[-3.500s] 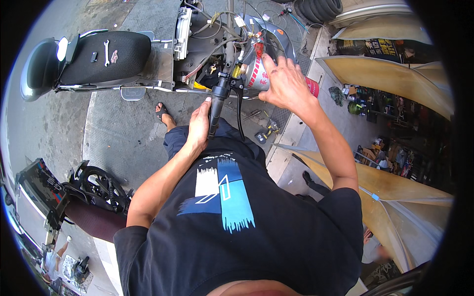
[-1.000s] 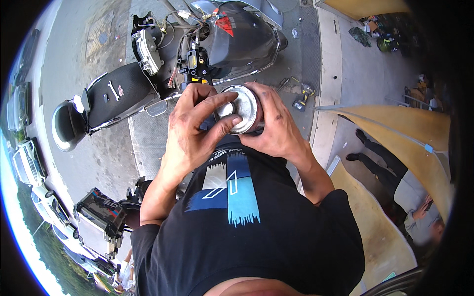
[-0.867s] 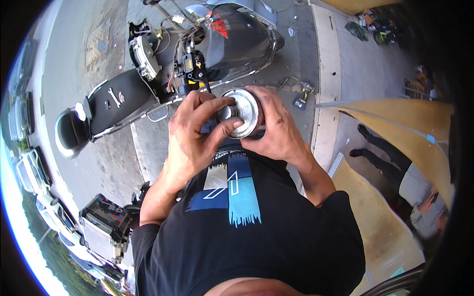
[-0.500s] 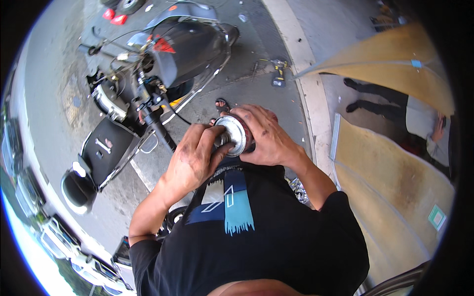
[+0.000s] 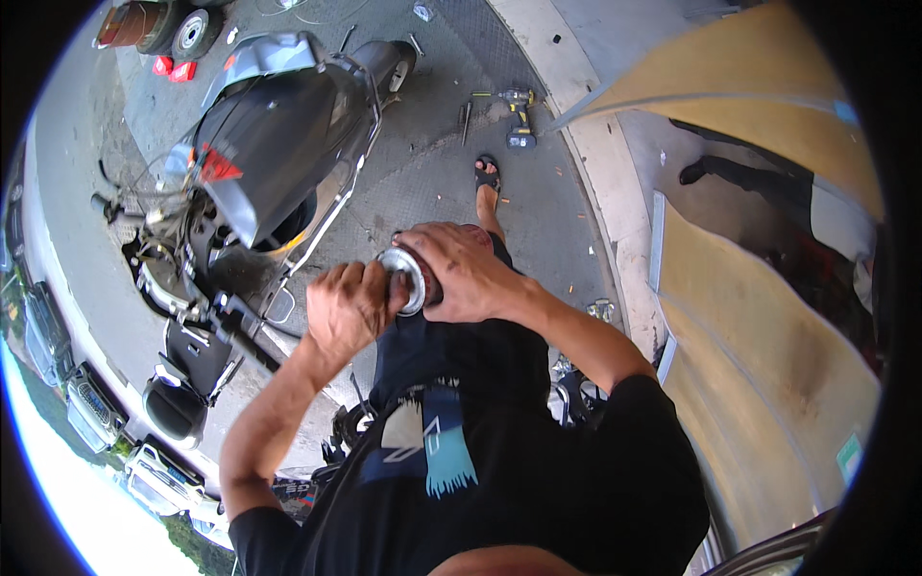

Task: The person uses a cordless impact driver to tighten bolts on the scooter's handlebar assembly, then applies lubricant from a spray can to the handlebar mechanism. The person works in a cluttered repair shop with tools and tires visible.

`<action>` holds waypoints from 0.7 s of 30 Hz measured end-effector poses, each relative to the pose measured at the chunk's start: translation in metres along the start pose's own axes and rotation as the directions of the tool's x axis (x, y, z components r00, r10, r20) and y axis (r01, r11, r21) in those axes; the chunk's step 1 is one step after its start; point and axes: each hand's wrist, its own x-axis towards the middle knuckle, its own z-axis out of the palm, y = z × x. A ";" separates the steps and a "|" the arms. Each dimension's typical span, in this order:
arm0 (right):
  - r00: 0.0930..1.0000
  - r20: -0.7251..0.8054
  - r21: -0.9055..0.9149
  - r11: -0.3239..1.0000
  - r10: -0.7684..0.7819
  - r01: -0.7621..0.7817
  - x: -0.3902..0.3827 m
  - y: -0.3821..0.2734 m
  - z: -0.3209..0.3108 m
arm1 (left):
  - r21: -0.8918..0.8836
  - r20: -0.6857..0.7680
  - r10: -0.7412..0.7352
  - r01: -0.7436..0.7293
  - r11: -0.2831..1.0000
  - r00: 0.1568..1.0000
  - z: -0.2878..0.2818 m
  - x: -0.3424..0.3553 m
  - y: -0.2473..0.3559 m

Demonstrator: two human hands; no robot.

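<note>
A round metal can (image 5: 404, 262) with a silver top and a reddish side is held in front of my waist, tipped so that its top faces left. My right hand (image 5: 466, 274) wraps around the can's side, its fingers over the upper edge. My left hand (image 5: 348, 309) is closed at the middle of the silver top, thumb and curled fingers on the small cap there. The fingers cover most of that cap. Dark smudges mark both hands.
A dark scooter (image 5: 288, 115) with exposed front parts stands at the left. Ahead lie a yellow-black cordless drill (image 5: 520, 120) and a thin tool (image 5: 466, 123). Tan curved panels (image 5: 759, 326) stand at the right; behind them a person's dark-trousered leg (image 5: 754, 180) shows. Wheels (image 5: 197, 34) lie far left.
My view has shifted, and the scooter now sits further left. Both hands and the can are a little further left in the picture. The left fingers have turned and curled tighter at the can's top.
</note>
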 end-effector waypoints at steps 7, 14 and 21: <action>0.982 0.156 0.140 0.986 -0.107 0.085 0.040 0.196 -0.018 | -0.170 0.047 -0.217 0.222 0.960 0.975 0.157 0.086 -0.008; 0.769 0.629 0.336 0.932 -0.116 -0.134 0.090 0.374 0.002 | -0.239 0.209 0.627 -0.582 0.777 0.751 0.309 0.180 -0.105; 0.964 0.265 0.006 1.000 0.024 -0.027 0.112 0.588 0.097 | 0.012 0.470 0.237 -0.275 0.961 0.850 0.472 0.221 -0.156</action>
